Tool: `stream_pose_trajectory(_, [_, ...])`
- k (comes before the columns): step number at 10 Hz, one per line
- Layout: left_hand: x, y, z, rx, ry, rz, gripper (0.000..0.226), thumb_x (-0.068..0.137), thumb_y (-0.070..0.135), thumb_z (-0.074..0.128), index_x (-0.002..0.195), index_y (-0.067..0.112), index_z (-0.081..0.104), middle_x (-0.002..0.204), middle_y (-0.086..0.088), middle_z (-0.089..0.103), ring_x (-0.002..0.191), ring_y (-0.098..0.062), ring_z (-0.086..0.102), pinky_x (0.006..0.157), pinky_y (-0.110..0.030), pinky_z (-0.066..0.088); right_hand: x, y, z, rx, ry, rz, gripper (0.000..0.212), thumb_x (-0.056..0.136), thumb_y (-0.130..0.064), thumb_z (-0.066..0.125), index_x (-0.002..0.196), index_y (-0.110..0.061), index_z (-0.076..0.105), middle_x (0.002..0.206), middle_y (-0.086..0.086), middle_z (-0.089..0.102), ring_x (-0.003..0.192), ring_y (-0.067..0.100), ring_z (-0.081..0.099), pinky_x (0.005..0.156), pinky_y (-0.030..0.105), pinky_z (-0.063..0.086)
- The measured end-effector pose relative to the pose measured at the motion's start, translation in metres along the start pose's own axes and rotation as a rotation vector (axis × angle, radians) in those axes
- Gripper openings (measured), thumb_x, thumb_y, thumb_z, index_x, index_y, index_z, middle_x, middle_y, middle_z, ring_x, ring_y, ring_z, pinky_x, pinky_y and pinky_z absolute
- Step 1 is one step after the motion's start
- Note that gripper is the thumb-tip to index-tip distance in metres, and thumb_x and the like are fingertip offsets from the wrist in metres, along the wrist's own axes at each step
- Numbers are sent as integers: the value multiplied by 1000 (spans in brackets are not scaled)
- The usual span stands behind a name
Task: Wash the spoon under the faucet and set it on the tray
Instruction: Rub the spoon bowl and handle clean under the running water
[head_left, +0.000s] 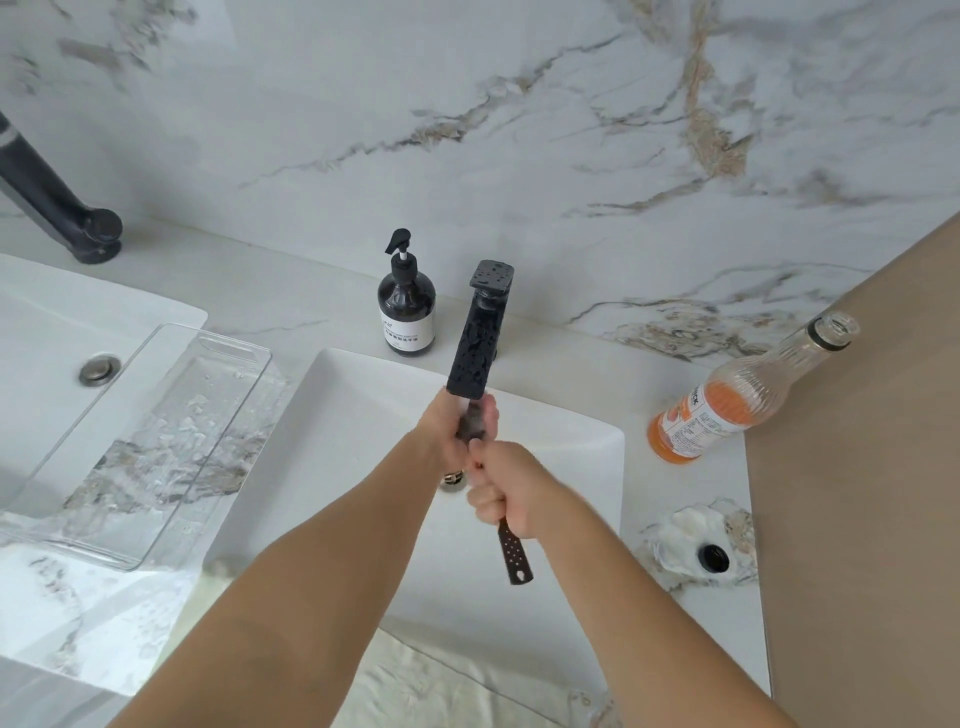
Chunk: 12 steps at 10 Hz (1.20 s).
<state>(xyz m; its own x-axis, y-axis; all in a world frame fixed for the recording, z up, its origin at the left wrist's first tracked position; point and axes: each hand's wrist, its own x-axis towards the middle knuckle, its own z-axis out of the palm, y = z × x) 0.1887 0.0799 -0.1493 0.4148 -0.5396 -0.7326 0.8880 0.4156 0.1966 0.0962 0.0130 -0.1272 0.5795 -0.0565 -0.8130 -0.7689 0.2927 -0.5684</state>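
A dark spoon with a perforated handle is held over the white sink, its bowl up under the spout of the black faucet. My right hand grips the handle in a fist. My left hand wraps around the spoon's bowl end directly below the spout; the bowl itself is mostly hidden and blurred. A clear plastic tray, wet with droplets, lies on the counter to the left of the sink.
A dark soap pump bottle stands behind the sink. An open orange-drink bottle stands right of it, its black cap on a white cloth. A second sink and a black faucet lie left. A towel hangs at the near edge.
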Motion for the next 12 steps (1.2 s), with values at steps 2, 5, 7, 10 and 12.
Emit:
stream_pose_trajectory(2, [0, 12, -12, -94, -165, -1, 33, 77, 14, 55, 50, 19, 36, 40, 8, 31, 33, -8, 31, 33, -14, 26, -16, 4, -21, -1, -275, -7, 35, 102, -36, 45, 83, -9, 55, 53, -1, 42, 42, 13, 34, 41, 24, 37])
stream_pose_trajectory(5, [5, -3, -18, -274, 31, 75, 12, 84, 14, 62, 77, 4, 62, 66, -7, 65, 54, -18, 64, 48, -24, 57, -22, 57, -29, -1318, 653, -496, 29, 101, -36, 37, 90, -21, 59, 77, 2, 60, 71, 28, 60, 56, 33, 39])
stream_pose_trajectory(7, [3, 5, -17, -259, 39, 88, 12, 81, 12, 64, 73, 8, 57, 70, -1, 56, 50, -14, 60, 44, -20, 54, -20, 32, -23, 418, -216, 211, 38, 93, -41, 58, 71, -13, 72, 50, -8, 21, 33, 7, 21, 26, 18, 17])
stream_pose_trajectory(10, [5, 1, -6, -284, 98, 93, 9, 80, 6, 52, 72, 5, 56, 64, -4, 55, 51, -15, 55, 41, -20, 51, -23, 47, -24, -1177, 650, -481, 36, 101, -43, 38, 82, -21, 59, 64, -4, 49, 62, 23, 46, 54, 32, 38])
stream_pose_trajectory(12, [-2, 0, -16, -237, -15, 37, 5, 69, 6, 60, 67, 3, 65, 71, -8, 70, 54, -18, 67, 45, -23, 56, -29, 45, -17, 641, -262, 305, 37, 97, -38, 53, 71, -11, 59, 54, -8, 15, 37, 6, 14, 24, 19, 14])
